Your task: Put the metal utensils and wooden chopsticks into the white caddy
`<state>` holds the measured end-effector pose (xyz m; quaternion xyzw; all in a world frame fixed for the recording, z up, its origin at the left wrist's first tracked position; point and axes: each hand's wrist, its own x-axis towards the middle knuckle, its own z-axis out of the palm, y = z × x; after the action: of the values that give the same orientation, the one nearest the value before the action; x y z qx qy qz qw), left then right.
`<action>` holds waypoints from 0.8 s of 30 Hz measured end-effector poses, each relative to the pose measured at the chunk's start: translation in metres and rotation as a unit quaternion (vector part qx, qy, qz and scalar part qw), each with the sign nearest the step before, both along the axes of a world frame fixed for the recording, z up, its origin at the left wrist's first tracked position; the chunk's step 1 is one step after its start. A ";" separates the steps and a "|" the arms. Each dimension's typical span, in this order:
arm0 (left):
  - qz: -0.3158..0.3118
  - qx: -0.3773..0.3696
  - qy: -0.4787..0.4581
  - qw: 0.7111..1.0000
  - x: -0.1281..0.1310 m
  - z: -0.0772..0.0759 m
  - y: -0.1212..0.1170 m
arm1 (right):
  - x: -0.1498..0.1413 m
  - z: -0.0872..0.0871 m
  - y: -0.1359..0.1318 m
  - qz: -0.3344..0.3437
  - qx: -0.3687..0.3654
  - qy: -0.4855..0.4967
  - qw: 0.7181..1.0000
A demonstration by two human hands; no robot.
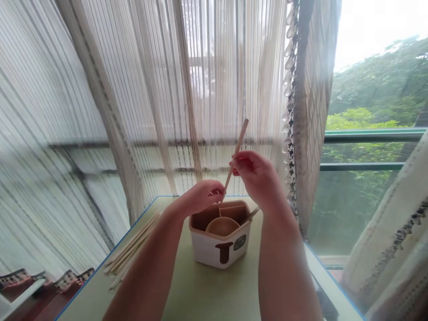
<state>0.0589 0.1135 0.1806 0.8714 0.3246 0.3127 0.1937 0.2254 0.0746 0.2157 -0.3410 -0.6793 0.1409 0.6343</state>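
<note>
Right hand [256, 174]: thumb and fingers pinched together on a stick [241, 138]. Grip sits at about the stick's middle; wrist below and to the right.

Stick: one, pale, slender. Slanted, upper end above the grip and leaning right, lower end below and left of it, over the back of the box.

Left hand [202, 196]: below and left of the grip, fingers curled at the stick's lower end; cannot tell whether they are closed on it or only beside it.

Box [209, 254]: one, below the grip. Angular, white outside, brown inside, with a brown T-like mark and a dark oval on the wall. Divided: a rounded compartment towards the front, straight partitions behind.

Thin piece [254, 214]: one, below the grip, leaning out over the box's right rim; kind unclear.

Bundle [133, 247]: several pale sticks, lying loosely together, well below and left of the grip, past the left forearm.

Table [214, 296]: pale top, blue edge, under box and bundle.

Curtain [160, 89]: striped, sheer, behind the grip.

Trees [381, 98]: green, outdoors, far right of the grip, beyond a rail [371, 136].
</note>
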 end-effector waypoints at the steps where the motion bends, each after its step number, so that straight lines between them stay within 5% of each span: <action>1: 0.009 0.010 0.002 1.000 0.000 -0.001 0.000 | 0.000 -0.001 0.001 -0.003 -0.001 -0.009 1.000; 7: 0.000 0.045 0.018 0.999 0.003 -0.011 0.004 | -0.007 -0.002 0.001 -0.052 0.015 -0.071 0.996; 17: -0.063 -0.132 -0.129 0.981 -0.003 -0.025 0.027 | 0.000 -0.011 0.020 -0.125 0.029 -0.095 0.987; 24: -0.019 -0.076 -0.051 0.996 -0.004 -0.031 0.032 | -0.004 -0.016 0.023 -0.123 -0.009 -0.146 0.982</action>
<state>0.0547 0.1450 0.1500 0.8430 0.3210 0.3270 0.2817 0.2210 0.0980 0.1999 -0.4446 -0.7160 0.0164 0.5380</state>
